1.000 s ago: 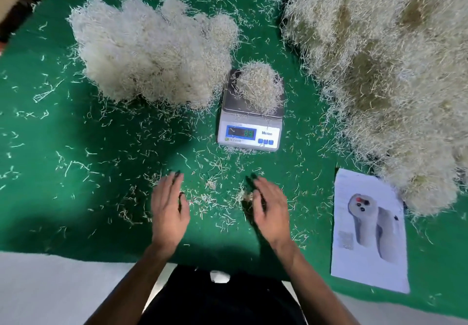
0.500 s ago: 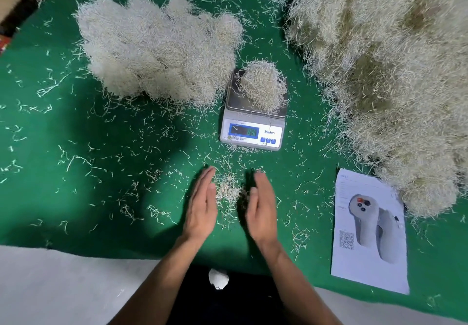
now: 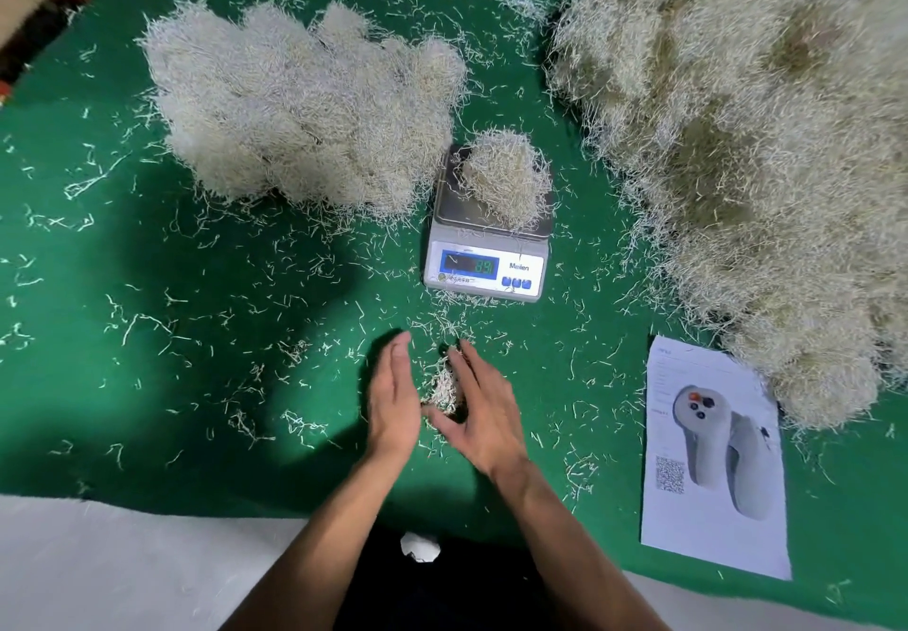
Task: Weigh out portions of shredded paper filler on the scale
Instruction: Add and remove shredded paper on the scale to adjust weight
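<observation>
Bright overhead light falls evenly; my arms and head cast soft dark shadows on the green table [image 3: 147,335]. Edges bend from wide-angle distortion, and corners blur slightly.

This looks like a packing or order-fulfilment workroom. A table [image 3: 147,335] covered in green felt is strewn with loose paper shreds. Ahead of the left hand [image 3: 393,409] lies a heap of shredded paper filler [image 3: 295,104], and ahead and to the outer side of the right hand [image 3: 484,416] spreads a far larger mound [image 3: 737,139]. Straight ahead of both hands stands a small digital scale [image 3: 486,266] bearing a portion [image 3: 506,178]. To the right hand's outer side lies a printed product sheet [image 3: 712,458] with a QR code, showing 2 handheld devices.
</observation>
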`<state>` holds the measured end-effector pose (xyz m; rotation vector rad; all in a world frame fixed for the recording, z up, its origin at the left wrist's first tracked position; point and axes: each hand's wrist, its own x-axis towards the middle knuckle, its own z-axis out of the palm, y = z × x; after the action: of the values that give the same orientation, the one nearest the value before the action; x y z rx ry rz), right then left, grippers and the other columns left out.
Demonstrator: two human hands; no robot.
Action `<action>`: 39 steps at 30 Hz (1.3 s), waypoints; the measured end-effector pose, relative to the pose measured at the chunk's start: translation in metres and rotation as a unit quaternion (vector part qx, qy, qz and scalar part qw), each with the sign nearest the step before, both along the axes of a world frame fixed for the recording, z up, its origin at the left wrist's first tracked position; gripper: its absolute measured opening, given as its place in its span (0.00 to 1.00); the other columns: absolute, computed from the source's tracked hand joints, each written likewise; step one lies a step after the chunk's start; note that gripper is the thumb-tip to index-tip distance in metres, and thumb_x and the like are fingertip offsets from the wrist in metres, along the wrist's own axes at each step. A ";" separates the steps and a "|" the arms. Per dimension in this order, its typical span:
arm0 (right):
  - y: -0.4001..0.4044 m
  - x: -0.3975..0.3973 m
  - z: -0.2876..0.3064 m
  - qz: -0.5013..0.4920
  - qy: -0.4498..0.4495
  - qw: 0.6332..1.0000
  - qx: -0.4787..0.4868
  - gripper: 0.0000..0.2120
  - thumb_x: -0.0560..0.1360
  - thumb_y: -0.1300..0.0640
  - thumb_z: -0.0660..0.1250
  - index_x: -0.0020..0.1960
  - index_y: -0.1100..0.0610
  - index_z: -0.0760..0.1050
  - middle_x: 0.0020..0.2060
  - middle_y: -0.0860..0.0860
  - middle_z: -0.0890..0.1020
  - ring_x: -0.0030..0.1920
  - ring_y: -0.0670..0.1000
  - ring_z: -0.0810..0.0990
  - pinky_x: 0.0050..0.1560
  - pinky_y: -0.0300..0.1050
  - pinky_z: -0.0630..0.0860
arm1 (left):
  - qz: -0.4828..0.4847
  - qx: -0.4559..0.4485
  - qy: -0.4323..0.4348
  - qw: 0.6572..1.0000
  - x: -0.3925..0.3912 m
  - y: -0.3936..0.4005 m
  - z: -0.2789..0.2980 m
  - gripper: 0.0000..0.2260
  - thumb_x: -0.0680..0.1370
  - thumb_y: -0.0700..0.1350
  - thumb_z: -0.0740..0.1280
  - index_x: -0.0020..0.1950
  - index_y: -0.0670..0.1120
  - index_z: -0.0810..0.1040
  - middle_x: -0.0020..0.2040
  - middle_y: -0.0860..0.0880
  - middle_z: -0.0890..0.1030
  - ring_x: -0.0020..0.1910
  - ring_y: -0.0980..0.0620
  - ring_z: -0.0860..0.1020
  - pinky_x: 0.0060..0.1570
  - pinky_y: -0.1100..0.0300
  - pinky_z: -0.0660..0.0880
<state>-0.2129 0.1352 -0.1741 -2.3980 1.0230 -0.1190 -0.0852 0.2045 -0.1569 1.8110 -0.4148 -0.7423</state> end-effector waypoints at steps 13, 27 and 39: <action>-0.023 0.003 0.013 0.007 -0.071 0.994 0.085 0.13 0.82 0.67 0.63 0.62 0.61 0.82 0.60 0.52 0.80 0.58 0.48 0.80 0.68 0.35 0.72 | 0.075 0.020 0.055 0.995 0.012 -0.031 0.015 0.16 0.87 0.51 0.54 0.51 0.54 0.81 0.57 0.51 0.83 0.59 0.48 0.80 0.66 0.47 0.73; -0.215 0.105 0.185 -0.229 -0.319 0.917 0.069 0.09 0.79 0.58 0.72 0.52 0.45 0.79 0.50 0.49 0.84 0.43 0.48 0.81 0.47 0.45 0.81 | 0.076 -0.190 0.098 0.974 0.080 -0.168 0.122 0.17 0.87 0.47 0.56 0.55 0.37 0.80 0.52 0.44 0.84 0.50 0.53 0.84 0.53 0.64 0.80; -0.261 0.081 0.180 -0.253 -0.244 0.932 0.084 0.34 0.85 0.37 0.42 0.70 0.58 0.75 0.63 0.58 0.82 0.62 0.53 0.82 0.52 0.38 0.75 | 0.057 -0.136 0.075 0.986 0.078 -0.189 0.119 0.16 0.87 0.47 0.55 0.53 0.42 0.80 0.49 0.47 0.85 0.48 0.52 0.84 0.47 0.65 0.80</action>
<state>-0.1323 -0.1259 0.0055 -1.7657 1.3050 -0.7394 -0.0071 0.0152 -0.0375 1.4985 -0.2944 -0.7001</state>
